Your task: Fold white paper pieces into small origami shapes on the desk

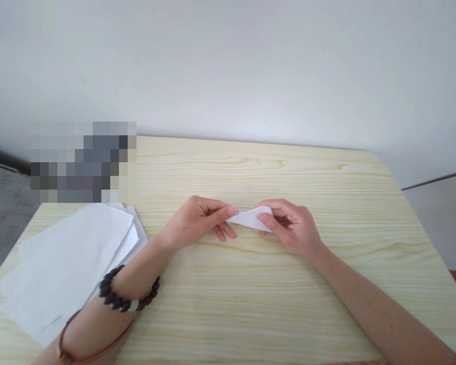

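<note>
A small piece of folded white paper (247, 219) is held between both hands over the middle of the table. It narrows to a point on the left and widens on the right. My left hand (199, 220) pinches the narrow end between thumb and index finger, its other fingers curled loosely below. My right hand (292, 225) grips the wide end, thumb on the near face and fingers behind it. Parts of the right fingers are hidden by the paper. A dark beaded bracelet (116, 304) and a brown cord (95, 355) circle my left arm.
Several loose white sheets (72, 253) lie overlapping at the table's left, partly under my left forearm. Behind them a pixelated patch (83, 162) hides what is there. The light wood-grain table (251, 304) meets a pale wall (251, 66) at its far edge.
</note>
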Motion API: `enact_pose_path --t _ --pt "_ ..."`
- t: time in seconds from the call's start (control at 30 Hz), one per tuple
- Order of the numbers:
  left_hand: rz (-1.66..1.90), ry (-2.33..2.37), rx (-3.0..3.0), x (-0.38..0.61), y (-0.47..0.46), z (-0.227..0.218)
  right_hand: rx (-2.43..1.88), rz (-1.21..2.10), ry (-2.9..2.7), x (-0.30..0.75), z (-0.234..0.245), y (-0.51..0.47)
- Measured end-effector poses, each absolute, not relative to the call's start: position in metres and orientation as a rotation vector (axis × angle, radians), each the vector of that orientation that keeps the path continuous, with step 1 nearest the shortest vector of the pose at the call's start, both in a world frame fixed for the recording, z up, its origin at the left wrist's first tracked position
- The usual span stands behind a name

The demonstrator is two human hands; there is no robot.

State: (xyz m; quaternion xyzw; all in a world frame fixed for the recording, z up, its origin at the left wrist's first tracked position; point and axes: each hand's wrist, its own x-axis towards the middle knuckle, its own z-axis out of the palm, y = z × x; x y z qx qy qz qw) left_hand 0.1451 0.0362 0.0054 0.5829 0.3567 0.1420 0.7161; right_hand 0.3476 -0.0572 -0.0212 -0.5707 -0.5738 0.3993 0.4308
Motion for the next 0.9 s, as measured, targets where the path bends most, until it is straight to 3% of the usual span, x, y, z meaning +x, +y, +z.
enact_pose_path --t 0.47,0.9 --pt "0.412 0.881 1.873 0.144 0.027 -0.005 -1.515 0.8 -1.584 0.346 -0.023 -0.059" --pt "0.535 1.011 1.778 0.144 0.03 -0.006 -1.383 1.13 -1.233 0.355 -0.02 -0.049"
